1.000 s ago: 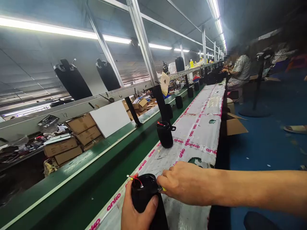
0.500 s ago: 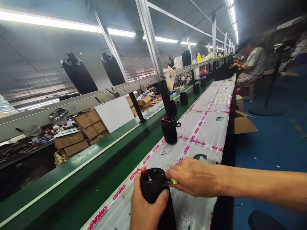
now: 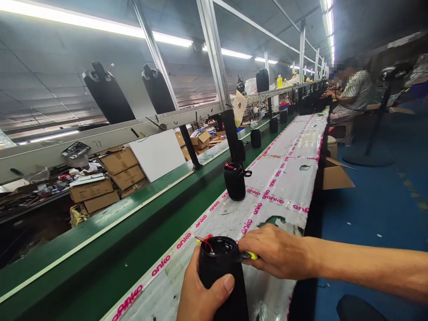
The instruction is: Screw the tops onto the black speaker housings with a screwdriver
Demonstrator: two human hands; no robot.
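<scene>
Your black case [image 3: 219, 267] is low in the middle of view, over the near part of the surface [image 3: 219, 220], open end up; its base runs out of frame, so can't tell if it's resting. It's round, matte & dark, w/ a hollow top & a smooth rim. Thin red wires [image 3: 207, 244] poke out at the rim's L side, w/ a bit of yellow by them.

Your L hand [image 3: 205, 296] is wrapped round the case, thumb across the front. Your R hand [image 3: 270, 249] is closed on a yellow-green tool [image 3: 250, 255] at the rim's R side; most of it's hidden by fingers.

Surface is covered in whitish plastic w/ pink "anko" tape [image 3: 160, 265], torn in spots. A 2nd case [image 3: 235, 185] stands farther up it, w/ red wire on top & a side loop.

Green belt [image 3: 133, 249] runs alongside to the L, more dark cases farther down. Beyond: cardboard boxes [image 3: 120, 160], white board [image 3: 157, 154]. Blue floor [image 3: 364, 214] & a seated co-worker [image 3: 356, 91] to the R; tube lights [image 3: 83, 26] overhead.
</scene>
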